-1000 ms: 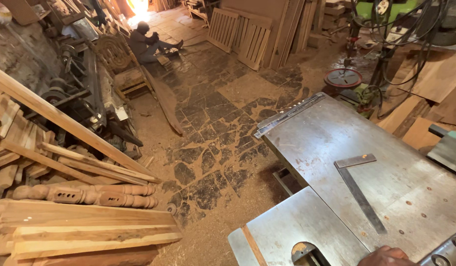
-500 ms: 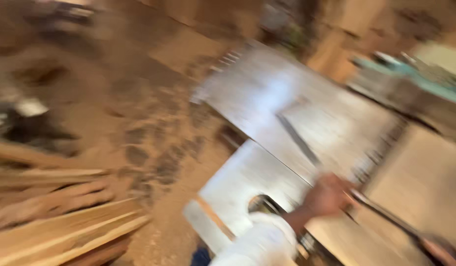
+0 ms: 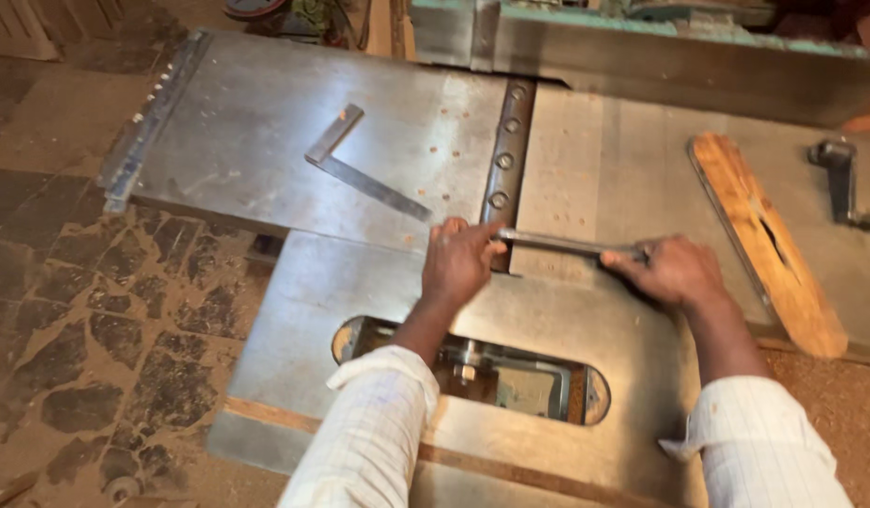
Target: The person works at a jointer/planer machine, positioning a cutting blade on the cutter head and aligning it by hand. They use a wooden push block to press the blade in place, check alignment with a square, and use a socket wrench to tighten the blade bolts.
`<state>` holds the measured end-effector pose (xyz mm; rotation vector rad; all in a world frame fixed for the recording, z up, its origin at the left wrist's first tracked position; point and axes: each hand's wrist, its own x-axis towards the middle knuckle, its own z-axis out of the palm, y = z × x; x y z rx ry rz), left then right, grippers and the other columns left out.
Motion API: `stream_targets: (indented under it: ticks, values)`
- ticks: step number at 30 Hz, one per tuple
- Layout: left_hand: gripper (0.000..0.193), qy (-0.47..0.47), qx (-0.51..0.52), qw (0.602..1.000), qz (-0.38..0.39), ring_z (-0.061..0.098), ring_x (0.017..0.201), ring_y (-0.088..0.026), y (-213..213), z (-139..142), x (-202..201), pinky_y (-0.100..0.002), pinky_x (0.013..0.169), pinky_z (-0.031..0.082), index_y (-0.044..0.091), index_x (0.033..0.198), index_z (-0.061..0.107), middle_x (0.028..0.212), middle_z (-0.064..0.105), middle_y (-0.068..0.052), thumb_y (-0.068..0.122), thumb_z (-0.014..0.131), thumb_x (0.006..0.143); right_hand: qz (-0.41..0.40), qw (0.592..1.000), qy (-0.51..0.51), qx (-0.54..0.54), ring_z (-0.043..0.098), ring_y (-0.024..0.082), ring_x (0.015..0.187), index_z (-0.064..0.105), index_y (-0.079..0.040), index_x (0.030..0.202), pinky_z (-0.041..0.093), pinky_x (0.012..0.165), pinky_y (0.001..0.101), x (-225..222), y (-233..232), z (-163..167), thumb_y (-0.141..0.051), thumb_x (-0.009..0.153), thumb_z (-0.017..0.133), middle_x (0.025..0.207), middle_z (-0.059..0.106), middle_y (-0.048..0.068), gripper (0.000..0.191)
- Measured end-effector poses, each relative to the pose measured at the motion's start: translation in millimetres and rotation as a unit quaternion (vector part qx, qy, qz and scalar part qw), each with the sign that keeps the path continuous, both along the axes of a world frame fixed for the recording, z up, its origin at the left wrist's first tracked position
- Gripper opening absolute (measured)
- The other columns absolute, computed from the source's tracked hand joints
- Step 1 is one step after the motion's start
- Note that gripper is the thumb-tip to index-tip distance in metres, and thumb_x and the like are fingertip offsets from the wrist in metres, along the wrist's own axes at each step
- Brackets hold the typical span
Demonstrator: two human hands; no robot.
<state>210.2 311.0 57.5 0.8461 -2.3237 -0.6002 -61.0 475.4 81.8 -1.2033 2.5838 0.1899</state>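
My left hand (image 3: pixel 458 263) grips one end of a long flat metal bar (image 3: pixel 567 245) that lies across the steel machine table (image 3: pixel 294 310). My right hand (image 3: pixel 675 271) holds the bar's other end. The bar sits just below a dark bolted strip (image 3: pixel 508 150) that runs between two table plates. Both sleeves are white with a faint check.
A metal try square (image 3: pixel 360 174) lies on the left plate. An oblong opening (image 3: pixel 473 367) in the near plate shows machine parts inside. A wooden insert with a slot (image 3: pixel 764 240) and a crank handle (image 3: pixel 839 179) are at right. Sawdust covers the stone floor (image 3: pixel 96 310).
The view swung from the workshop floor and wood piles down onto the machine table. Both hands have come in and taken hold of the metal bar.
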Motion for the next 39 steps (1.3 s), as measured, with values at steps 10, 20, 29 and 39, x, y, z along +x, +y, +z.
stream_targets:
  ticks: [10,20,29,39]
  values:
    - [0.034,0.059,-0.088,0.993,0.045,0.063,0.098,-0.035,19.7,-26.6,2.6,-0.049,0.090,0.048,0.018,0.115,0.078,0.093,0.071,-0.016,0.035,0.078,0.086,0.020,0.990,0.101,-0.097,0.069,0.040,0.106,0.082,-0.011,0.100,0.052,0.091,0.0536,26.6,31.7,-21.2,-0.091,0.085,0.044,0.103,0.076,0.021,0.090]
    - [0.029,0.058,-0.043,0.997,0.015,0.064,0.088,-0.032,-14.5,-3.0,2.1,-0.048,0.083,0.050,0.016,0.111,0.077,0.082,0.069,-0.011,0.029,0.078,0.085,0.023,0.998,0.046,-0.042,0.074,0.033,0.088,0.081,-0.015,0.099,0.057,0.083,0.0494,37.0,1.1,28.7,-0.090,0.080,0.047,0.084,0.078,0.016,0.084]
    - [0.031,0.101,0.049,0.994,0.017,0.067,0.096,-0.031,-69.4,-6.5,-53.8,-0.043,0.086,0.054,0.014,0.117,0.075,0.095,0.074,-0.014,0.024,0.079,0.087,0.074,0.996,0.019,0.047,0.073,0.026,0.077,0.083,-0.015,0.097,0.060,0.072,0.0454,-86.5,-84.5,24.5,-0.087,0.078,0.048,0.074,0.074,0.010,0.082]
    - [0.026,0.060,-0.010,0.996,-0.062,0.066,0.096,-0.029,-80.6,-13.6,-48.4,-0.044,0.091,0.049,0.014,0.115,0.072,0.096,0.076,-0.007,0.008,0.070,0.089,-0.088,0.989,-0.113,0.022,0.072,0.033,0.086,0.070,-0.014,0.103,0.057,0.082,0.0487,153.8,-20.2,51.6,-0.070,0.094,0.045,0.086,0.075,0.016,0.062]
